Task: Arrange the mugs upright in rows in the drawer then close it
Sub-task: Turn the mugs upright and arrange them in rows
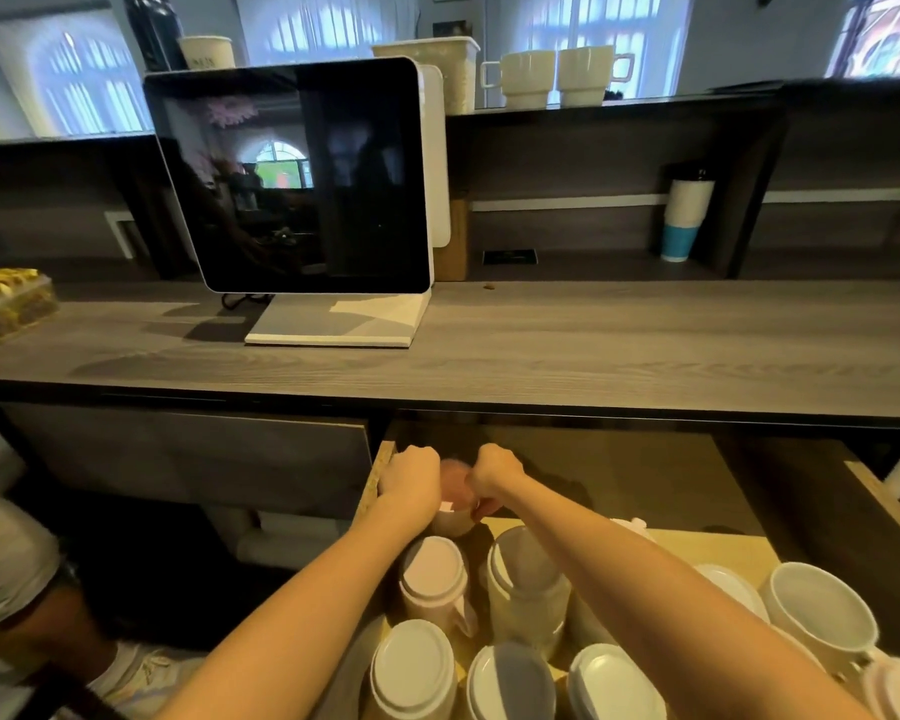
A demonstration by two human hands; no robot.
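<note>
I had my left hand (411,480) and right hand (494,475) curled round 1 pink mug (453,517); I judged it best seated upright, snug in the back-left corner of the drawer (876,493).

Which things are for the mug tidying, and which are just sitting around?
For the job: the drawer, the mug held by the left hand and right hand, the upside-down mugs, the white cup.
Just sitting around: the screen, two pale cups up high, the tumbler, the snack box.
</note>
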